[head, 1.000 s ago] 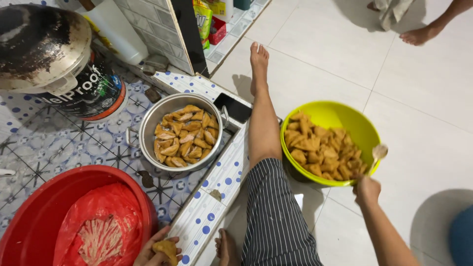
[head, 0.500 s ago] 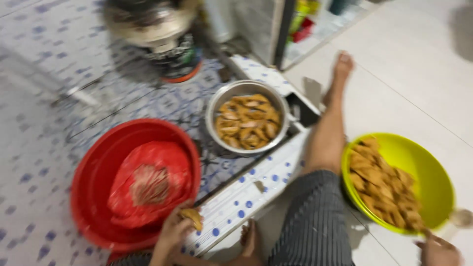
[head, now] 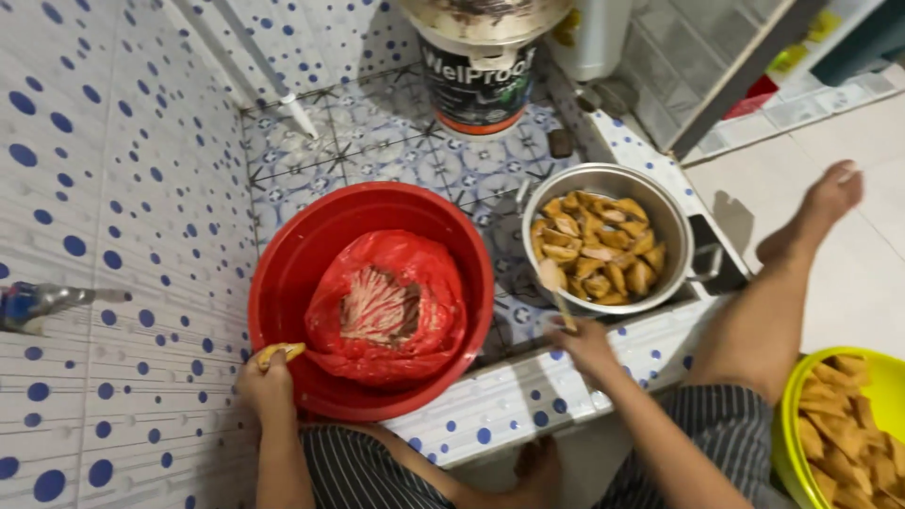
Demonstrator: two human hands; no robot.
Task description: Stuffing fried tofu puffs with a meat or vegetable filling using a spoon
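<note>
Spoon [head: 556, 294] in the right hand [head: 586, 344] hangs over the round metal pot [head: 679, 236], its bowl end just above the golden fried pieces [head: 594, 250]. The fingers are curled tight around the thin handle. If the spoon tips, a piece could slide off onto the dotted tile ledge [head: 490, 405] beside the pot.

The left hand [head: 267, 382] is closed on a small yellow piece [head: 281, 353], right at the rim of the red basin [head: 283, 283]. It looks like a folded snack, but it is too small to be sure. A loose grip there could let it drop on the floor.

Inside the basin lies a crinkly red plastic bag [head: 415, 311] with pale shredded stuff [head: 375, 306] in it. A shiny green bowl [head: 787, 443] by the striped knee holds more crisp, pointy pieces.
</note>
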